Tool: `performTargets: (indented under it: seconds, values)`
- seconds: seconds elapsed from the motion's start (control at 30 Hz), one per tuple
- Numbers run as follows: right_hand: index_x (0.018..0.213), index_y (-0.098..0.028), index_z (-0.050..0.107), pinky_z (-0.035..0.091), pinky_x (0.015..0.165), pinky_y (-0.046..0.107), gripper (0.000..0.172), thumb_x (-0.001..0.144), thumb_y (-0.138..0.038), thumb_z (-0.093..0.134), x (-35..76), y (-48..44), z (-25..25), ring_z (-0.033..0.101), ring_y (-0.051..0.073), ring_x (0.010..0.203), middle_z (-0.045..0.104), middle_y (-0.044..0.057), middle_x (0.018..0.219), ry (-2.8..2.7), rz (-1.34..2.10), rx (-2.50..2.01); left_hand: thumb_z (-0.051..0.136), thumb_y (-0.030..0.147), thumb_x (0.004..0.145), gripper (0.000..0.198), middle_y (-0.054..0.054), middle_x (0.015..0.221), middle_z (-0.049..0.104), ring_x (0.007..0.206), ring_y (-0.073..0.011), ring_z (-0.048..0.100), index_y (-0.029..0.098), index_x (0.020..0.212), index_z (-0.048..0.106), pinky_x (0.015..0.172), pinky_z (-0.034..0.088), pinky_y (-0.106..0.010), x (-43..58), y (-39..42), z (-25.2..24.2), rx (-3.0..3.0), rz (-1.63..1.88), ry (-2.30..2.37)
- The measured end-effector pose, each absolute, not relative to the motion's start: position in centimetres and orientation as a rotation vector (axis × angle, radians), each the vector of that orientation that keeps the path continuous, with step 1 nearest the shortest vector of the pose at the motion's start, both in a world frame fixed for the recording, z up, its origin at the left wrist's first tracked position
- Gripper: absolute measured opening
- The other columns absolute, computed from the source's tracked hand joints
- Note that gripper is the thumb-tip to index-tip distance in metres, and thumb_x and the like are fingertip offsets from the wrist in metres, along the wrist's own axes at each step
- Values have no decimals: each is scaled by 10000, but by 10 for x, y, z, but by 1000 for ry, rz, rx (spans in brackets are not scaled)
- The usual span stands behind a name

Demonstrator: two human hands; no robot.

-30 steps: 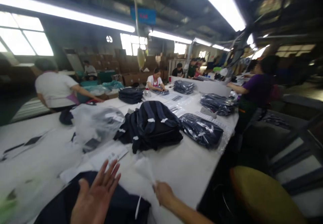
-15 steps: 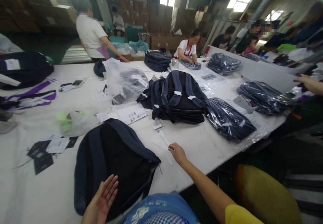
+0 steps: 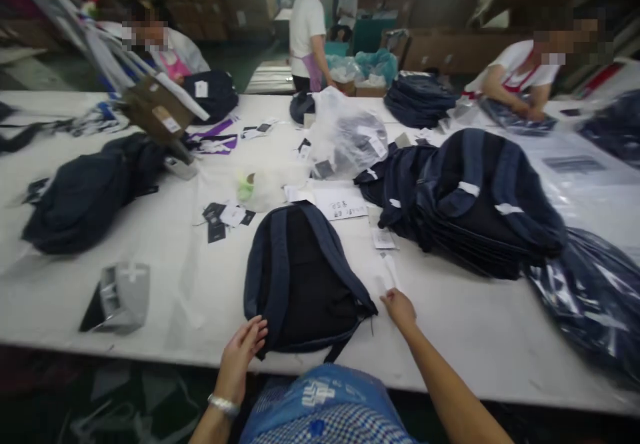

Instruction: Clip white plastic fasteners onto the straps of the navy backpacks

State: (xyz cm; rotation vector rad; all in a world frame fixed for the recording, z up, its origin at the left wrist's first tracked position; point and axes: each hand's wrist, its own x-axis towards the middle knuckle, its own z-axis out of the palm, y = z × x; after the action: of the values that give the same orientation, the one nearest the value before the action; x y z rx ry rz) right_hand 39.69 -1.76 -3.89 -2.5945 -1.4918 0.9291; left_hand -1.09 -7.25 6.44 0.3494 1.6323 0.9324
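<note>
A dark navy backpack [image 3: 315, 284] lies on the white table before me, its strap side up. My left hand [image 3: 245, 341] is at its lower left corner, fingers stretched out and seeming to touch the edge. Right of the bag, my right hand [image 3: 401, 307] pinches the near end of a thin white strip [image 3: 391, 271], perhaps paper. Beyond the strip lies a small white tag [image 3: 383, 237]. A stack of navy backpacks [image 3: 480, 204], with white wraps on the straps, stands farther right.
Bagged backpacks [image 3: 595, 297] lie at the right. Dark tags [image 3: 216, 221], a handwritten sheet [image 3: 341, 201] and a clear plastic bag [image 3: 345, 134] are behind my bag. At the left are another backpack [image 3: 75, 197] and a grey packet [image 3: 123, 294]. Several co-workers are across the table.
My view has swung left, so things sit farther right. My left hand has come to the backpack's lower left corner, palm turned down. The right hand still pinches the white strip.
</note>
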Motion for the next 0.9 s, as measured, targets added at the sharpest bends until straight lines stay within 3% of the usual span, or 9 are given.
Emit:
performTargets:
  seconds: [0.13, 0.23, 0.37, 0.5, 0.6, 0.67, 0.77, 0.9]
  values:
    - [759, -197, 592, 443, 697, 318, 195, 764, -378, 520, 407, -7, -34, 642, 248, 829, 686, 117, 873, -1502, 901, -2515, 686, 435, 714, 463, -145, 1068, 686, 1002, -254, 643, 137, 1063, 633, 882, 502, -382, -59, -62, 33, 591, 967, 1877]
    - [772, -214, 552, 458, 696, 334, 284, 743, -494, 508, 398, -2, -10, 642, 250, 793, 693, 113, 870, -1393, 769, -2404, 629, 426, 751, 400, -138, 1082, 682, 1012, -240, 633, 137, 1028, 647, 903, 480, -358, -78, -49, 18, 787, 922, 1957]
    - [863, -208, 529, 498, 630, 324, 427, 709, -605, 564, 337, 0, 33, 638, 212, 654, 687, 72, 780, -1147, 1213, -2038, 512, 456, 822, 382, -105, 967, 714, 871, -220, 666, 156, 999, 667, 767, 518, -329, -68, -33, 16, 881, 811, 1819]
    - [806, -182, 582, 501, 555, 290, 425, 674, -577, 666, 249, -10, 49, 618, 170, 604, 655, 42, 717, -990, 1695, -1795, 528, 441, 819, 312, -70, 893, 719, 842, -217, 657, 199, 926, 695, 788, 490, -324, -48, -31, 20, 1151, 695, 1691]
    - [768, -159, 598, 520, 642, 297, 428, 648, -552, 719, 198, -22, 43, 653, 190, 758, 677, 84, 862, -879, 1932, -1665, 604, 387, 773, 282, -70, 911, 691, 780, -209, 635, 208, 978, 677, 768, 476, -327, -42, -35, 18, 1298, 659, 1699]
    - [761, -155, 605, 518, 756, 321, 414, 644, -528, 740, 175, -28, 39, 647, 192, 842, 670, 80, 906, -790, 2022, -1603, 635, 337, 744, 305, -68, 904, 663, 713, -190, 613, 198, 1014, 649, 722, 479, -324, -39, -38, 14, 1308, 657, 1713]
    - [738, -162, 611, 478, 868, 322, 339, 671, -463, 751, 152, -31, 39, 613, 146, 811, 633, 20, 811, -694, 2095, -1477, 641, 295, 732, 297, -73, 907, 634, 700, -177, 604, 170, 1001, 614, 694, 493, -317, -36, -42, 7, 1257, 706, 1721]
    - [730, -156, 626, 466, 820, 268, 286, 678, -400, 766, 138, -29, 40, 553, 100, 716, 580, -13, 765, -595, 2146, -1379, 609, 325, 771, 241, -88, 940, 641, 768, -183, 631, 162, 950, 608, 715, 512, -309, -38, -45, 5, 1169, 793, 1672]
